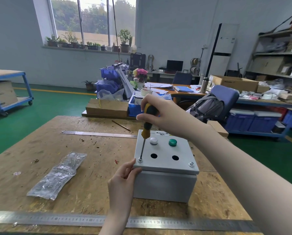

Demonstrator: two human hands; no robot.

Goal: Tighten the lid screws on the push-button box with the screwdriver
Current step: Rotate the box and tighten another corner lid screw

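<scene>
Ruler (91,219) along near table (99,189) edge. Left hand (123,180) gripping box (165,168) by its near-left lid corner, box right of table centre. Right hand (160,114) wrapped round screwdriver (146,128), tip in near-left screw (140,160).

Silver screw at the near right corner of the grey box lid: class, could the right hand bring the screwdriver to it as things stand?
Probably yes. The silver screw lies uncovered, and the right hand already holds the yellow-and-black screwdriver over the same lid.

One head-worn camera looks forward and down from close above the workbench (91,175). The workshop fills the far half.
</scene>
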